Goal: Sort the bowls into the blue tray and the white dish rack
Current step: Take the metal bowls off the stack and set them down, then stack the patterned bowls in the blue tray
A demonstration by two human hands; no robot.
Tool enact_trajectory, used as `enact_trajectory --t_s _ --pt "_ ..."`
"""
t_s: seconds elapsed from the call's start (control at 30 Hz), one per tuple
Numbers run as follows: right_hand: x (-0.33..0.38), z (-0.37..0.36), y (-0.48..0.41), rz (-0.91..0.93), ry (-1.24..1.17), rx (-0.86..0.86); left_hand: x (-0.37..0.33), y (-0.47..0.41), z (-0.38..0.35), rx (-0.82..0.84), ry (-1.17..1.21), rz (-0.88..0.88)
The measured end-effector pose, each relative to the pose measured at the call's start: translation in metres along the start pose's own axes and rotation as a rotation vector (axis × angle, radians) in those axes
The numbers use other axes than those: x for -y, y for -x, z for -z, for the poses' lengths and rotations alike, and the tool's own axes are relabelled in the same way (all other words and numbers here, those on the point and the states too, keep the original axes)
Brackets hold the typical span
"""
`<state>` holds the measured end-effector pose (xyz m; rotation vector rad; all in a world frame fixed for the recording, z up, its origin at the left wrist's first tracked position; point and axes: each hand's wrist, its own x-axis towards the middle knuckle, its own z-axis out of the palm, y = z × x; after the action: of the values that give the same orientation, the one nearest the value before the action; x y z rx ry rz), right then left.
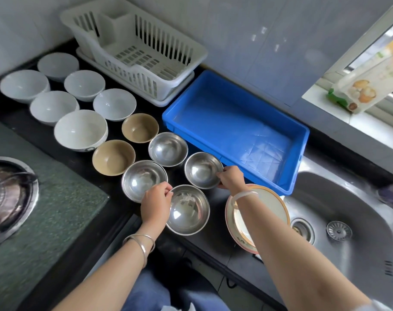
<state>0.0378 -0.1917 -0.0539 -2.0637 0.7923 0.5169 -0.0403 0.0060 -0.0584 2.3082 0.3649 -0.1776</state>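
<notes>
Several steel bowls stand on the black counter. My left hand [156, 204] pinches the left rim of the nearest steel bowl [188, 211]. My right hand [230, 178] pinches the right rim of another steel bowl [202, 169] beside the blue tray [278, 185], which holds nothing. Two more steel bowls [144, 179] [168, 148] sit to the left. Two tan bowls [113, 157] [140, 127] and several white bowls [81, 129] stand further left. The white dish rack [132, 50] sits at the back and holds nothing.
A large rimmed plate [269, 212] lies under my right forearm at the sink's edge. The steel sink [348, 221] is at the right, a gas burner [7, 198] at the left. A bag [366, 86] rests on the window sill.
</notes>
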Motion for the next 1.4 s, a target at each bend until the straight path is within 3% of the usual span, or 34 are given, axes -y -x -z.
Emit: enact_trajectory --t_s 0.57,0.87,1.0,1.2,1.4 --pt "-0.002 0.001 -0.002 -0.008 -0.181 0.061 -0.006 -0.009 -0.010 0.011 -0.002 -0.085" --pt "0.002 0.004 0.007 0.049 -0.116 0.066 -0.008 -0.011 -0.014 0.008 -0.029 -0.142" --pt "0.001 0.013 0.021 0.185 0.045 -0.036 -0.014 -0.012 -0.012 0.015 -0.021 -0.153" --pt "-0.037 0.051 0.053 0.256 0.025 -0.345 -0.043 -0.009 -0.019 0.060 0.060 -0.238" --pt "-0.107 0.090 0.078 0.163 0.225 -0.574 -0.076 0.010 -0.055 0.355 0.060 -0.256"
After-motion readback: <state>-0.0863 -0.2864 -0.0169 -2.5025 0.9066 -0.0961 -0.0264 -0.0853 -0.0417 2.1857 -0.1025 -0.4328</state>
